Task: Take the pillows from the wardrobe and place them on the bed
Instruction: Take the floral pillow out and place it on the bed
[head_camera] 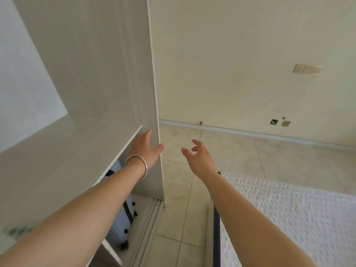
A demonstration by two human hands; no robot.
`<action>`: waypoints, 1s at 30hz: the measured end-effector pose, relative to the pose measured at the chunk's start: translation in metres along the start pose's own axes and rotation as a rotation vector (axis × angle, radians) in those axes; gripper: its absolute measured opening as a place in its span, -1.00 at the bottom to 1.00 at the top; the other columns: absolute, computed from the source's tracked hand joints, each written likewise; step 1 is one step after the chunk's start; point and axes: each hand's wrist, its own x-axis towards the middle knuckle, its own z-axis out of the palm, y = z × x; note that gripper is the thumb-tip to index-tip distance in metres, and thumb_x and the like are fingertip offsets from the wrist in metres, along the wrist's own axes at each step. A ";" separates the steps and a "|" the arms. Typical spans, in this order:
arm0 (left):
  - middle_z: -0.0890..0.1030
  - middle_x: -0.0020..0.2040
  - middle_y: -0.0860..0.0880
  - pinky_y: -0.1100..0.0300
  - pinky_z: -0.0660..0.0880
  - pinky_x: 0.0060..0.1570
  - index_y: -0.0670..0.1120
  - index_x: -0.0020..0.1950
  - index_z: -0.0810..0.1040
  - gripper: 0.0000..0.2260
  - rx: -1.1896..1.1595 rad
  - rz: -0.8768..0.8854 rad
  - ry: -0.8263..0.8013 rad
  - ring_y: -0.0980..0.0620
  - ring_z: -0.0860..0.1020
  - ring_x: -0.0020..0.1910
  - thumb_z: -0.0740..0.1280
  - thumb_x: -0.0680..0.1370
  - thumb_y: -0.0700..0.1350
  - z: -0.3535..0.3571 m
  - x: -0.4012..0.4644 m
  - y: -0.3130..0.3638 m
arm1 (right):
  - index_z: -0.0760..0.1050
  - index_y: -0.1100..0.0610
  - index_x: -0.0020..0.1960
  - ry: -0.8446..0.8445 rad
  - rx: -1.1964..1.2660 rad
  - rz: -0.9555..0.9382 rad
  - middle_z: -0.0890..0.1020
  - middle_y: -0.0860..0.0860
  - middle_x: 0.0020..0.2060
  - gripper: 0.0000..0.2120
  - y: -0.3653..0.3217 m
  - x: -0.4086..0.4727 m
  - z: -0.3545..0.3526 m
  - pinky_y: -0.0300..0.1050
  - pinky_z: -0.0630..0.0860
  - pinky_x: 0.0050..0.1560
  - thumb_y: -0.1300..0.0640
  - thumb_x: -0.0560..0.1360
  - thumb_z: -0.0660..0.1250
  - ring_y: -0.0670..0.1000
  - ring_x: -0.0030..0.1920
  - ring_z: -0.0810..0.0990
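Pale tiled floor (192, 218) is running between the wardrobe (107, 78) on the left and the bed (289, 218) on the right. Both hands are reaching forward spread wide and empty: left hand (144, 149) nearer the wardrobe shelf (57, 160), right hand (198, 157) nearer the bed. No pillows are showing.

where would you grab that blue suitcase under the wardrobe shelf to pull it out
Probably by its top end, reaching in from the open front of the wardrobe. The blue suitcase stands upright on its wheels below the shelf, so it should roll forward over the floor track. The left arm hides its upper part, so no handle can be confirmed.
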 end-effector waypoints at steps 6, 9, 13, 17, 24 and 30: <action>0.30 0.44 -0.13 -0.06 0.28 0.32 -0.03 0.49 0.17 -0.36 0.056 -0.169 0.085 -0.17 0.25 0.40 0.27 0.49 0.18 -0.009 0.068 -0.045 | 0.18 -0.01 0.45 -0.149 -0.056 -0.096 0.44 -0.02 0.29 -0.42 -0.035 0.079 0.050 0.06 0.38 0.29 -0.16 0.50 0.20 0.04 0.32 0.37; 0.30 0.43 -0.13 -0.06 0.30 0.31 -0.03 0.48 0.18 -0.35 0.071 -0.216 0.126 -0.16 0.26 0.39 0.27 0.48 0.19 -0.014 0.105 -0.072 | 0.19 0.00 0.45 -0.191 -0.068 -0.146 0.45 0.01 0.30 -0.43 -0.056 0.122 0.083 0.03 0.36 0.30 -0.15 0.50 0.20 0.06 0.34 0.36; 0.30 0.43 -0.12 -0.06 0.32 0.31 -0.01 0.48 0.18 -0.35 0.067 -0.307 0.175 -0.15 0.26 0.39 0.26 0.47 0.22 -0.032 0.148 -0.109 | 0.19 0.01 0.45 -0.282 -0.083 -0.203 0.45 0.03 0.31 -0.42 -0.089 0.168 0.132 0.00 0.34 0.27 -0.16 0.51 0.21 0.08 0.33 0.37; 0.28 0.44 -0.11 -0.08 0.31 0.31 0.01 0.49 0.17 -0.35 0.092 -0.409 0.251 -0.14 0.24 0.40 0.25 0.48 0.23 -0.058 0.181 -0.148 | 0.20 -0.01 0.45 -0.369 -0.082 -0.310 0.46 0.02 0.31 -0.42 -0.132 0.205 0.183 0.03 0.35 0.28 -0.17 0.50 0.21 0.07 0.33 0.37; 0.22 0.48 -0.04 -0.08 0.26 0.35 0.04 0.50 0.13 -0.37 0.117 -0.644 0.439 -0.08 0.16 0.46 0.22 0.50 0.22 -0.107 0.195 -0.220 | 0.19 0.01 0.45 -0.658 -0.094 -0.458 0.44 0.05 0.32 -0.43 -0.187 0.242 0.288 0.03 0.33 0.30 -0.16 0.51 0.20 0.08 0.33 0.39; 0.24 0.47 -0.05 -0.02 0.24 0.36 0.02 0.49 0.15 -0.39 0.092 -0.929 0.720 -0.08 0.18 0.44 0.26 0.50 0.17 -0.148 0.157 -0.276 | 0.22 0.01 0.44 -1.015 -0.115 -0.646 0.45 0.04 0.30 -0.44 -0.232 0.230 0.384 -0.01 0.36 0.29 -0.15 0.50 0.22 0.05 0.30 0.41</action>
